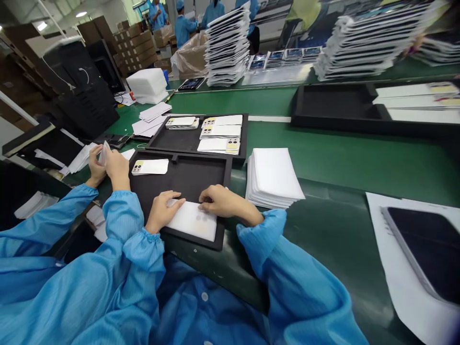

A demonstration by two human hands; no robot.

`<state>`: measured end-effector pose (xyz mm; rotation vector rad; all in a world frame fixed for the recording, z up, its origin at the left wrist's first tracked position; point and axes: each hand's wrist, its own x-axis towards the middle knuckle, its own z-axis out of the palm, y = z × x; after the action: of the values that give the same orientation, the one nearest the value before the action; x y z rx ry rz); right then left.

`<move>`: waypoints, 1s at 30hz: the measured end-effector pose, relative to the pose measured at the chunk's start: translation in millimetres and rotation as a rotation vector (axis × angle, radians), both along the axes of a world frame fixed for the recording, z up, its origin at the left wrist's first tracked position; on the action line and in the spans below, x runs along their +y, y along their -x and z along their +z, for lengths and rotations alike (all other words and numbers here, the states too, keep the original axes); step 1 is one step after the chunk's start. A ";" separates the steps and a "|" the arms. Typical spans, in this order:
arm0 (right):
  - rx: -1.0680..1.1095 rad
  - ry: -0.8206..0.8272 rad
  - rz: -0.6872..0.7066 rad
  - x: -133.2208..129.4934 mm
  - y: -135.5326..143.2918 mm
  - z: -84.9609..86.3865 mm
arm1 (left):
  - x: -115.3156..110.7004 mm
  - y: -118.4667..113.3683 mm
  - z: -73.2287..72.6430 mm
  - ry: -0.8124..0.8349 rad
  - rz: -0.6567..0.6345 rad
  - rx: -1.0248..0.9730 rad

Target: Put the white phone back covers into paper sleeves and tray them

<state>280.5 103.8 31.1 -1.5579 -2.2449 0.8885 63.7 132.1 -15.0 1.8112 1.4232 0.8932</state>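
White and faintly see-through, the sheet (196, 223) lies at the near right of the tray (192, 177), the left hand (161, 211) touching its left end and the right hand (220, 200) its far edge, apart from each other, whether gripping I cannot tell, with paper (272, 172) stacked farther right.

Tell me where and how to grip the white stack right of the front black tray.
Probably the near right corner of the white stack, thumb on top, coming from the right: it lies flat, layered edges show along its near side, and the right forearm crowds its near left corner.
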 end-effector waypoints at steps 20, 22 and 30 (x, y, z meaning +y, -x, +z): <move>0.382 -0.754 -1.040 -54.2 -139.4 55.3 | 41.0 -105.9 55.2 -0.175 -0.371 0.057; 0.393 -0.781 -1.031 -55.8 -137.9 58.4 | 61.2 -121.9 56.7 -0.216 -0.416 0.164; 0.434 -0.903 -1.040 -85.8 -127.7 81.6 | 165.2 -166.3 54.4 -0.241 -0.406 0.622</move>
<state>408.1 18.0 112.7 -1.5061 -0.9772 -0.1075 230.1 297.3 39.4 2.5922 1.2398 0.3044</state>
